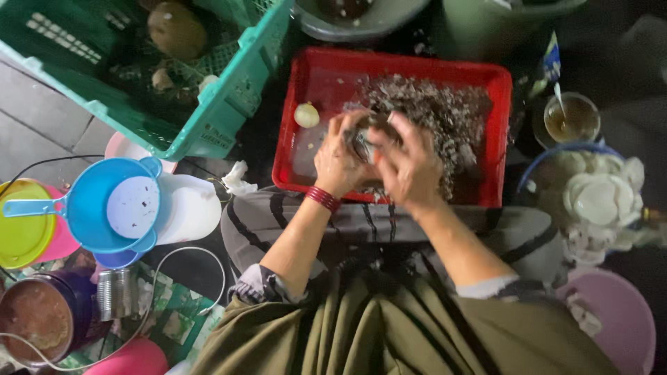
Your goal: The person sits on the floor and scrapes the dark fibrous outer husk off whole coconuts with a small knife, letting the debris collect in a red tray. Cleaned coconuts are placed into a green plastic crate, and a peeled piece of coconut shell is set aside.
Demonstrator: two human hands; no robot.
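Both my hands meet over a red plastic tray [326,76] that holds a heap of dark shavings [445,111]. My left hand [338,156], with red bangles on its wrist, cups a small dark object [367,132] from the left. My right hand [410,163] closes over the same object from the right. What the object is stays mostly hidden by my fingers. A small pale peeled ball [306,114] lies in the tray's left part, apart from my hands.
A green plastic crate [222,104] with brown round things stands at top left. A blue ladle-like pot [104,205], yellow lid and white container sit at left. A bowl of white peeled pieces [597,198] and a cup with a spoon [571,118] are at right. Pink tub [622,319] lower right.
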